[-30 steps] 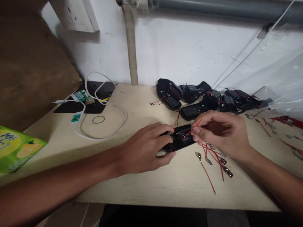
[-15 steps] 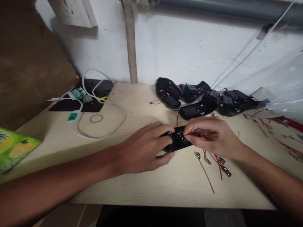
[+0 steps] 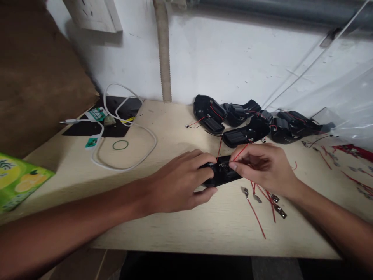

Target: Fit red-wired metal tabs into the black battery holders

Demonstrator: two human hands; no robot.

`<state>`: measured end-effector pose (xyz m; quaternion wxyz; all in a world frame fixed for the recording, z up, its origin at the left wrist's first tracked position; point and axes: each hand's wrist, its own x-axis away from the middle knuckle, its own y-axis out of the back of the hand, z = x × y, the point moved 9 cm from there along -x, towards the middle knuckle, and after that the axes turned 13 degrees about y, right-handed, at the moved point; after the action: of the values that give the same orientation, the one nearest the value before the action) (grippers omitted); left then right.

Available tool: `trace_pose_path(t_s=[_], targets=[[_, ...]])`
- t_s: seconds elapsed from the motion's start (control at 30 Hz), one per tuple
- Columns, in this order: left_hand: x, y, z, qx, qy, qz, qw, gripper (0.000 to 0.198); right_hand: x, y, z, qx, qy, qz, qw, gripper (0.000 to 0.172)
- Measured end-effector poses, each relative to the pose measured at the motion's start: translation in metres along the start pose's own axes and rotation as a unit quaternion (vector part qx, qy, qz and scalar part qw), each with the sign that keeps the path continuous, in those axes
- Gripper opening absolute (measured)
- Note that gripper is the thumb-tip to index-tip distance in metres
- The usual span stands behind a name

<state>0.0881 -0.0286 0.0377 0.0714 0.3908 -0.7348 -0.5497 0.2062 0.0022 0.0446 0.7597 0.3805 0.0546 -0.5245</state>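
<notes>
My left hand (image 3: pixel 186 181) is closed around the left end of a black plastic housing (image 3: pixel 225 181), holding it on the table. Small metal parts show inside the housing, but fingers partly cover them. Between thumb and forefinger my right hand (image 3: pixel 262 167) pinches a thin red wire (image 3: pixel 241 152) above the housing's right part; the wire's lower end is hard to make out. Another red wire (image 3: pixel 219 149) rises behind the housing. Just below my right hand lie several red wires with metal contact tabs (image 3: pixel 280 211).
Several black housings (image 3: pixel 246 132) with red and black wires sit along the wall. More wired tabs (image 3: pixel 363 179) are at the right. A white cable (image 3: pixel 154 146), a green rubber band (image 3: pixel 120 145) and a green-yellow packet (image 3: pixel 21 181) lie left on the wooden table (image 3: pixel 175 233).
My right hand has drawn slightly up and right, and the pinched red wire now points more steeply upward. My left hand still holds the housing; the view has shifted slightly.
</notes>
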Motion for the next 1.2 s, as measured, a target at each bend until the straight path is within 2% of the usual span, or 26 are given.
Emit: trace_pose_path(t_s=[0.37, 0.63, 0.77, 1.0, 1.2], targets=[[0.0, 0.0, 0.0, 0.001, 0.003, 0.014, 1.0, 0.016, 0.001, -0.004, -0.001, 0.012, 0.003, 0.024, 1.0, 0.014], [0.0, 0.0, -0.001, -0.003, 0.0, 0.015, 1.0, 0.018, -0.001, -0.008, 0.009, 0.049, 0.062, 0.094, 0.992, 0.007], [0.001, -0.001, 0.0, -0.008, 0.005, 0.014, 1.0, 0.019, 0.0, -0.009, 0.008, 0.045, 0.059, 0.106, 0.992, 0.006], [0.002, -0.002, 0.0, -0.007, 0.0, 0.014, 1.0, 0.02, 0.001, -0.006, 0.0, 0.0, 0.01, 0.057, 0.998, 0.012], [0.002, -0.001, 0.0, -0.019, -0.013, 0.012, 1.0, 0.022, 0.001, -0.003, -0.001, -0.007, 0.023, 0.045, 0.999, 0.01]])
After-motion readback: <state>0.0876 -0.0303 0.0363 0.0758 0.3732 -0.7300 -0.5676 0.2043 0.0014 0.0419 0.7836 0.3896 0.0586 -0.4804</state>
